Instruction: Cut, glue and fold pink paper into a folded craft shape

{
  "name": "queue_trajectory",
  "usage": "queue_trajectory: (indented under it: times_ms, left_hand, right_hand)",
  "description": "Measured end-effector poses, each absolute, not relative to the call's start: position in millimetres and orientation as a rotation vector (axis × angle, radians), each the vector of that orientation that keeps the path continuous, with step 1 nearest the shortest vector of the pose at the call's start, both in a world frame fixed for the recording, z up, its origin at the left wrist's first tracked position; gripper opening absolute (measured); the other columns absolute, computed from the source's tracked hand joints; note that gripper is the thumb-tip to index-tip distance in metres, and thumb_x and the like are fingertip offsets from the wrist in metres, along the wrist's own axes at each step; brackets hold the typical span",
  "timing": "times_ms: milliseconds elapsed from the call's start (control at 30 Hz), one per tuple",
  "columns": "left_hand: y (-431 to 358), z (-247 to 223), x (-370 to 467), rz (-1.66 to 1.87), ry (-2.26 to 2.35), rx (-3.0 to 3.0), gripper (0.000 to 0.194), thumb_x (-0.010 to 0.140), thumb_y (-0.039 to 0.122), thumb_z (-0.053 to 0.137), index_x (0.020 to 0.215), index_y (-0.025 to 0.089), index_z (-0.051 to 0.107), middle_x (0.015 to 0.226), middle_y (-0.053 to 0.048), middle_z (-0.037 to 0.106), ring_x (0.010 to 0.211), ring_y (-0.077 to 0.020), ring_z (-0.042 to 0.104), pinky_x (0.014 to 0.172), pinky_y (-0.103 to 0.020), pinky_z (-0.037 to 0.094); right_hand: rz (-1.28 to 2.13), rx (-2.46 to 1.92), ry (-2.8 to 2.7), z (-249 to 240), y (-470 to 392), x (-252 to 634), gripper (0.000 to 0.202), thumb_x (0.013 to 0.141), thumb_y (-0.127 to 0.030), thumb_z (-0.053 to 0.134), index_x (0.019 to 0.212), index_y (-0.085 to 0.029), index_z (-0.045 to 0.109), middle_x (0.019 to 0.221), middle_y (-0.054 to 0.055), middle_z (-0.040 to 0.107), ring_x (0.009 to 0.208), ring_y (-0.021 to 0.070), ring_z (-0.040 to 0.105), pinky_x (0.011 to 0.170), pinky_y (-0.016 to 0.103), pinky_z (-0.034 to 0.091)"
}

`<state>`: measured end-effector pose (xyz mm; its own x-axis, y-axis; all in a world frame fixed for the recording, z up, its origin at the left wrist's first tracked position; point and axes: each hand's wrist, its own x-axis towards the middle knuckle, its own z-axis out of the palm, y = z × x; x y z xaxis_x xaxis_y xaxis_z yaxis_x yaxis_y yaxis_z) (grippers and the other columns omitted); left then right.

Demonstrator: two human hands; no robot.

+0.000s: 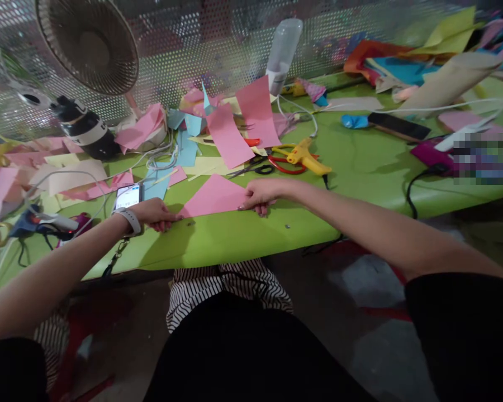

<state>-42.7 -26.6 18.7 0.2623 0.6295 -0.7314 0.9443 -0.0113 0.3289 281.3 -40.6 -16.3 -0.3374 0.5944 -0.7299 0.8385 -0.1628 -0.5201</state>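
Note:
A pink paper [214, 196] with a pointed top and a straight lower edge lies on the green table [218, 245] in front of me. My left hand [155, 214], wearing a light wristband, pinches its left corner. At the right corner, my right hand [260, 195] has its fingers closed on the paper, the other fingers curled beneath. Just behind the paper are black-handled scissors [263, 167], and a yellow glue gun [309, 156] lies to their right. Two curved pink strips [229, 137] stand among the scraps behind.
A fan [90, 47] and a black bottle [88, 131] stand at the back left. A phone [128, 196] lies behind my left wrist, another phone [398, 126] at the right. Paper scraps, cables and a paper roll [452, 81] cover the back.

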Motion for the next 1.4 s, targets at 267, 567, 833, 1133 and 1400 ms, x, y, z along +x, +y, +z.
queue_trajectory:
  times_ms: [267,567,833,1133,1400]
  left_hand:
    - [-40.4,44.4,-63.4,-0.460,1.638,1.890,0.052,0.078,0.063,0.061,0.051,0.018,0.063,0.055,-0.008,0.067,0.052,-0.0171,0.062,0.057,-0.028,0.048]
    - [-82.0,0.9,-12.9,0.142,0.987,2.887,0.035,0.099,0.033,0.043,0.125,0.021,0.064,0.127,-0.011,0.066,0.113,-0.0230,0.062,0.091,-0.036,0.052]
    - [-66.0,-11.1,-11.8,-0.096,0.722,3.220,0.041,0.095,0.008,0.039,0.131,0.018,0.055,0.113,-0.010,0.067,0.098,-0.0213,0.063,0.069,-0.030,0.055]
    - [-65.0,-22.3,-6.9,0.312,0.902,3.010,0.026,0.100,0.032,0.045,0.102,0.019,0.067,0.095,-0.008,0.066,0.087,-0.0178,0.062,0.072,-0.030,0.052]
    - [-60.4,-22.6,-1.0,0.397,1.086,2.841,0.025,0.098,0.030,0.048,0.092,0.015,0.067,0.087,-0.008,0.067,0.078,-0.0177,0.061,0.070,-0.029,0.047]
  right_hand:
    - [-1.447,1.642,1.902,-11.3,-43.6,278.3,0.033,0.088,-0.045,0.066,0.075,-0.016,0.058,0.065,0.005,0.068,0.058,0.0145,0.067,0.045,0.021,0.035]
    - [-0.261,1.399,2.737,10.0,-87.9,260.8,0.016,0.093,-0.021,0.056,0.101,-0.015,0.068,0.103,0.014,0.069,0.089,0.0235,0.062,0.069,0.034,0.045]
    - [0.341,0.996,2.870,-23.7,-94.1,254.0,0.029,0.092,0.002,0.041,0.100,-0.006,0.069,0.094,0.016,0.068,0.086,0.0210,0.059,0.070,0.035,0.047]
    - [0.200,1.177,3.014,-31.4,-85.0,267.9,0.025,0.092,-0.001,0.045,0.098,-0.009,0.068,0.096,0.013,0.067,0.085,0.0191,0.058,0.073,0.033,0.048]
    - [-0.368,1.547,3.046,-34.1,-77.2,272.7,0.016,0.094,-0.016,0.054,0.093,-0.016,0.070,0.096,0.009,0.067,0.086,0.0186,0.058,0.070,0.033,0.043]
